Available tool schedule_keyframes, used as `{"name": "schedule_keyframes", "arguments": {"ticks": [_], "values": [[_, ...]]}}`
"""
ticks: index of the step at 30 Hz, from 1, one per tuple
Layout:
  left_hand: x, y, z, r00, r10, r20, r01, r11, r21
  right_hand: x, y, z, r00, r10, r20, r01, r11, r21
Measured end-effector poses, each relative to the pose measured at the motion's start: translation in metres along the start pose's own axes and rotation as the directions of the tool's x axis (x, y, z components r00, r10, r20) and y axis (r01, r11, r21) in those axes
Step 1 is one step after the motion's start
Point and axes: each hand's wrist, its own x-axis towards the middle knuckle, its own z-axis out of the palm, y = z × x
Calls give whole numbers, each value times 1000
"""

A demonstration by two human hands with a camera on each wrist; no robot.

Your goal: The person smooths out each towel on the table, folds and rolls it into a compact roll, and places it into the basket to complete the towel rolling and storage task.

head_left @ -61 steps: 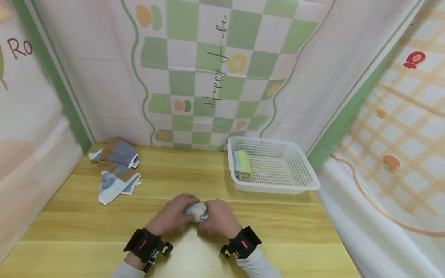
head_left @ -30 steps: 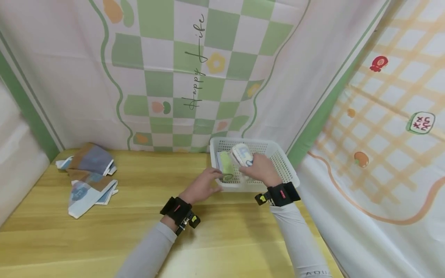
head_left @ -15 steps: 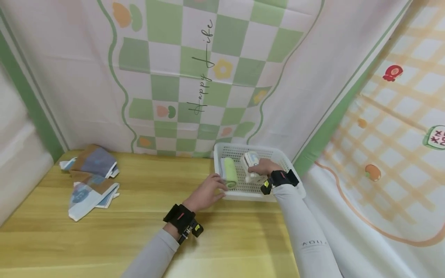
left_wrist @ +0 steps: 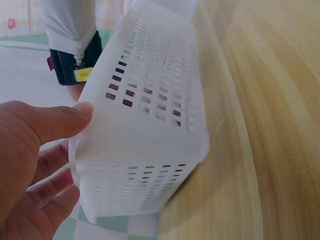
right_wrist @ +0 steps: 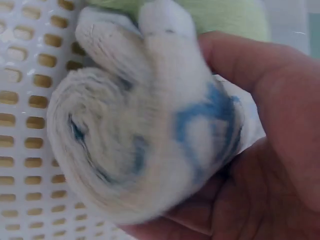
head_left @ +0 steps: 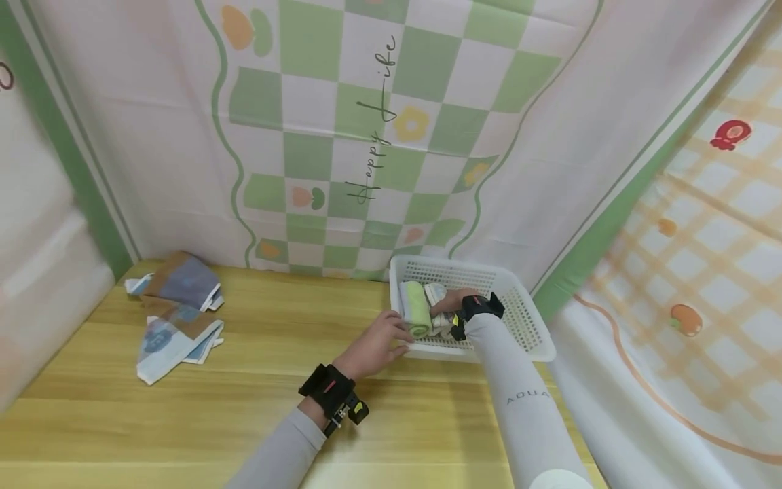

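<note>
In the right wrist view, my right hand (right_wrist: pixel 280 115) holds a rolled white towel (right_wrist: pixel 135 120) with blue print, thumb on one side and fingers underneath. In the head view that hand is inside the white plastic basket (head_left: pixel 537 333) and partly covers the towel. A rolled green-and-grey towel (head_left: pixel 418 309) lies directly left of it, along the basket's left wall. At the near left corner, my left hand (head_left: pixel 374 345) grips the basket rim. The left wrist view has its thumb over the rim (left_wrist: pixel 75 150) and its other fingers against the far side.
A loose, crumpled brown, blue and white cloth (head_left: pixel 177 312) lies at the back left of the wooden table (head_left: pixel 183 421). A checked curtain (head_left: pixel 366 136) hangs behind the table, with more fabric along both sides.
The rolled white towel went from between both hands over the table into the basket, then leftward against the green roll. My left hand moved to the basket's near left corner.
</note>
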Motion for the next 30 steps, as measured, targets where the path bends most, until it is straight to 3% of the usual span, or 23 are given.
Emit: {"name": "schedule_keyframes", "arguments": {"ticks": [10,19,23,27,30], "values": [[-2,1,1,999,16,35,-16,1000,21,-2,0,16,998,-63,-13,62,998,-15],[-4,-1,-4,999,10,51,-12,999,44,12,3,15,993,-101,59,99,995,30],[-7,-1,-7,999,6,53,-6,1000,2,11,7,7,993,-81,88,79,996,29],[-21,-7,-18,999,-31,31,32,998,-62,-8,-3,-11,995,-74,65,73,997,19],[-42,-18,-37,998,-59,-10,58,998,-39,-31,-16,-23,991,-128,-33,129,991,47]]}}
